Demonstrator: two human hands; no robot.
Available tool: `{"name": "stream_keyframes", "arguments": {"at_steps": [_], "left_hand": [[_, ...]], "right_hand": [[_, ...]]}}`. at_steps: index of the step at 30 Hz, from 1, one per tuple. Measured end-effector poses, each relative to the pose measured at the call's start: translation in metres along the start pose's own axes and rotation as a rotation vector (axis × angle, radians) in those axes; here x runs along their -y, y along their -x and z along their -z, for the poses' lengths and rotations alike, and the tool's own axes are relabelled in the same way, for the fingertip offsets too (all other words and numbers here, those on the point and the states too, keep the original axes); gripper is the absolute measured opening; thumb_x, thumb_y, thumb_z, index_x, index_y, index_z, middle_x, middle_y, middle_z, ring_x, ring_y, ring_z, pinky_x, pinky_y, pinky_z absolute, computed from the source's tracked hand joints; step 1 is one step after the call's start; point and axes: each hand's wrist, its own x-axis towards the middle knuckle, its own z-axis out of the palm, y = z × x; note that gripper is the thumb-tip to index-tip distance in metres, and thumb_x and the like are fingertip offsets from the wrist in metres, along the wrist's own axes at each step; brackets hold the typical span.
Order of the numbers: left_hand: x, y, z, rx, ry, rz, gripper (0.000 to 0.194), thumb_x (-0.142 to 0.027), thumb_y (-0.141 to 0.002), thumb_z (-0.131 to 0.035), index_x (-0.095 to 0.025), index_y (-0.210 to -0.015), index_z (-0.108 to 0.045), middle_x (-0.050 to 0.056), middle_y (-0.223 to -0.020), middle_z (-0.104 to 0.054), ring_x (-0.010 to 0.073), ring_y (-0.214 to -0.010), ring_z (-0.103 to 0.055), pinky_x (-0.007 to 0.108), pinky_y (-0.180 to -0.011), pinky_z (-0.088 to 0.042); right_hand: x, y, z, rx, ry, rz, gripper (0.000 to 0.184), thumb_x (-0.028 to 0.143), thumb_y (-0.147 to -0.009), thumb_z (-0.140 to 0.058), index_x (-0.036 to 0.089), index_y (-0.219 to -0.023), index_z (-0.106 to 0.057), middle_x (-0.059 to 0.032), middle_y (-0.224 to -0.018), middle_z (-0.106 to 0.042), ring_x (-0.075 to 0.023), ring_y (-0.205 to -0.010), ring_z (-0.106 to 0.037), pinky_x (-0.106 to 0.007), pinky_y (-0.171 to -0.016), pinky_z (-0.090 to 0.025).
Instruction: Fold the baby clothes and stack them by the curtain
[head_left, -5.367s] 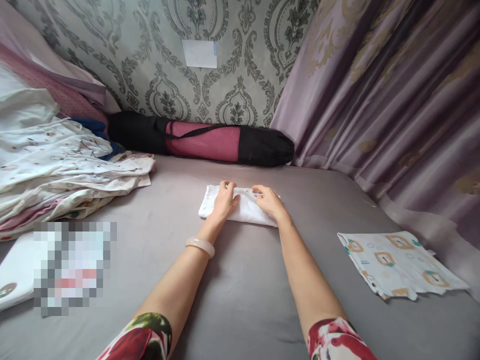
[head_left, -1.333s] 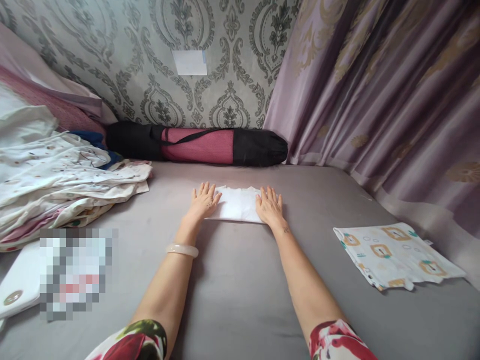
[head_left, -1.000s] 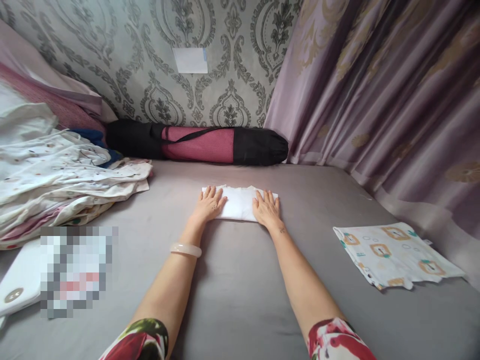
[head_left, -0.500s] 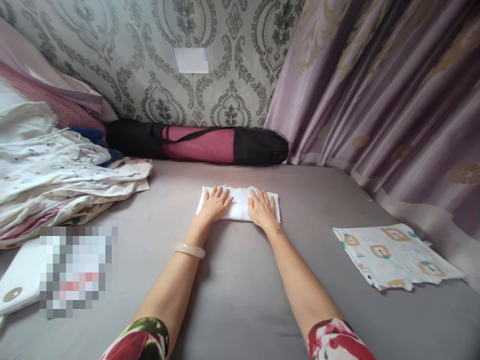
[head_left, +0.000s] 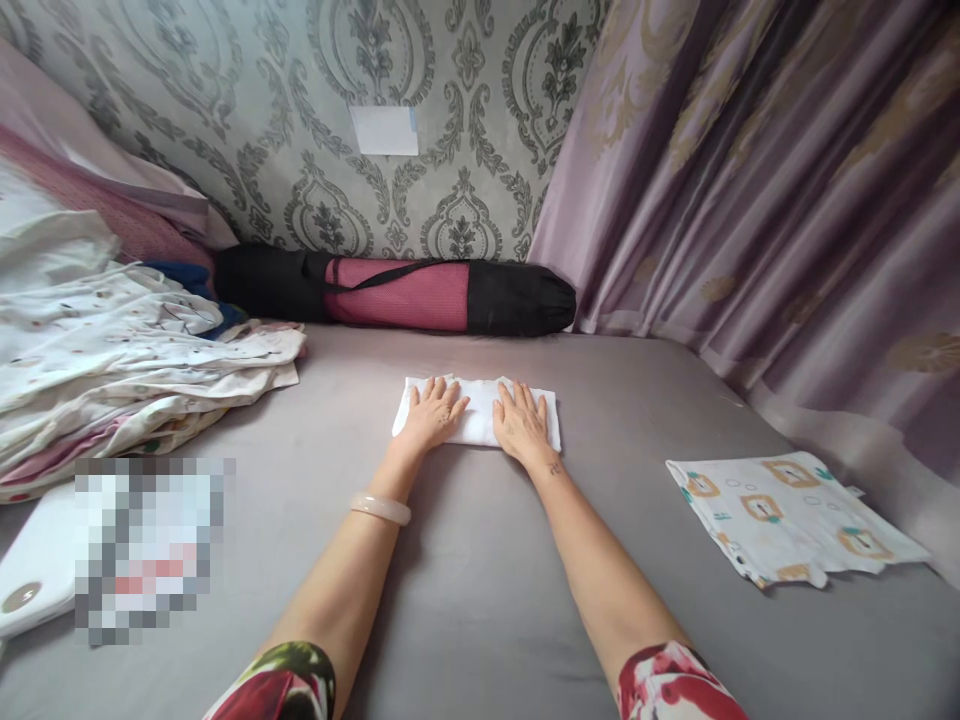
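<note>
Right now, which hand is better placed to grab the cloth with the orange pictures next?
Probably the right hand. It rests on the white cloth, on the side nearer the orange-patterned cloth; the left hand is farther and would likely need to cross over.

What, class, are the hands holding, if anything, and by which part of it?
Nothing is held: the left hand and right hand lie flat on the white cloth.

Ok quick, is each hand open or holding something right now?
Left hand: open, palm down on the folded white cloth.
Right hand: open, palm down there too.
</note>
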Motion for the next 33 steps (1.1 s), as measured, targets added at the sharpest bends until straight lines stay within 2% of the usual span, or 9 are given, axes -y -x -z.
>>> {"name": "stream_keyframes", "arguments": {"at_steps": [3,6,14,17,20,23,25,28,33], "left_hand": [[-0.011,0.001,-0.002,-0.018,0.009,-0.05,0.057,-0.046,-0.1,-0.02,-0.018,-0.148,-0.034,0.013,-0.157,-0.029,0.0286,-0.147,-0.019,0.054,-0.117,-0.016],[-0.018,0.001,-0.01,-0.004,0.013,-0.089,0.056,-0.044,-0.1,-0.019,-0.02,-0.149,-0.034,0.011,-0.158,-0.027,0.0269,-0.148,-0.018,0.051,-0.118,-0.016],[-0.019,0.004,-0.018,-0.066,-0.01,-0.092,0.055,-0.043,-0.1,-0.021,-0.02,-0.147,-0.038,0.01,-0.157,-0.031,0.0267,-0.146,-0.023,0.05,-0.118,-0.018],[-0.018,0.003,-0.019,-0.093,0.012,-0.087,0.053,-0.043,-0.1,-0.023,-0.022,-0.146,-0.039,0.009,-0.156,-0.033,0.0259,-0.146,-0.024,0.049,-0.118,-0.019],[-0.016,0.001,-0.013,-0.046,0.068,-0.094,0.051,-0.041,-0.1,-0.026,-0.021,-0.144,-0.041,0.011,-0.156,-0.033,0.0252,-0.145,-0.025,0.049,-0.117,-0.02],[-0.01,0.004,-0.001,-0.029,0.14,-0.089,0.047,-0.035,-0.099,-0.033,-0.02,-0.143,-0.041,0.013,-0.155,-0.034,0.0241,-0.145,-0.027,0.048,-0.116,-0.024],[-0.003,0.011,0.006,-0.096,0.178,-0.038,0.046,-0.03,-0.097,-0.036,-0.019,-0.141,-0.042,0.013,-0.154,-0.035,0.0261,-0.145,-0.026,0.05,-0.116,-0.023],[0.009,0.027,0.008,-0.226,0.224,0.069,0.042,-0.024,-0.094,-0.04,-0.02,-0.135,-0.048,0.011,-0.148,-0.044,0.0292,-0.143,-0.03,0.054,-0.115,-0.023],[0.027,0.045,-0.01,-0.379,0.342,0.186,0.038,-0.017,-0.089,-0.044,-0.02,-0.125,-0.056,0.012,-0.139,-0.054,0.027,-0.133,-0.044,0.047,-0.11,-0.035]], "right_hand": [[0.007,0.001,-0.003,-0.045,0.002,0.059,0.054,0.037,-0.101,-0.02,0.022,-0.151,-0.032,-0.0086,-0.159,-0.026,-0.0235,-0.146,-0.018,-0.047,-0.117,-0.008],[0.011,0.003,-0.009,-0.025,-0.001,0.084,0.052,0.034,-0.1,-0.022,0.022,-0.149,-0.036,-0.0081,-0.158,-0.029,-0.0233,-0.145,-0.021,-0.046,-0.117,-0.011],[0.012,0.007,-0.013,-0.043,-0.003,0.076,0.051,0.034,-0.1,-0.023,0.023,-0.148,-0.038,-0.007,-0.157,-0.031,-0.0229,-0.145,-0.022,-0.046,-0.116,-0.012],[0.013,0.003,-0.008,0.003,-0.011,0.056,0.051,0.033,-0.099,-0.023,0.022,-0.148,-0.037,-0.0068,-0.158,-0.028,-0.0233,-0.145,-0.02,-0.047,-0.117,-0.013],[0.019,-0.004,0.005,0.118,-0.036,0.012,0.052,0.033,-0.099,-0.022,0.021,-0.147,-0.037,-0.0081,-0.157,-0.029,-0.0248,-0.145,-0.022,-0.049,-0.115,-0.017],[0.032,-0.01,0.013,0.088,-0.062,0.024,0.052,0.033,-0.099,-0.021,0.02,-0.147,-0.037,-0.0106,-0.156,-0.032,-0.0251,-0.143,-0.025,-0.049,-0.114,-0.018],[0.042,-0.011,0.011,0.019,-0.071,0.059,0.052,0.033,-0.099,-0.023,0.02,-0.147,-0.036,-0.0109,-0.156,-0.031,-0.025,-0.144,-0.024,-0.05,-0.115,-0.016],[0.055,-0.007,-0.002,-0.002,-0.078,0.079,0.051,0.034,-0.099,-0.025,0.02,-0.146,-0.04,-0.0103,-0.156,-0.032,-0.0259,-0.144,-0.024,-0.051,-0.115,-0.013],[0.059,-0.002,-0.022,-0.082,-0.055,0.068,0.05,0.034,-0.098,-0.028,0.02,-0.142,-0.046,-0.0095,-0.153,-0.038,-0.026,-0.142,-0.027,-0.05,-0.115,-0.011]]}}
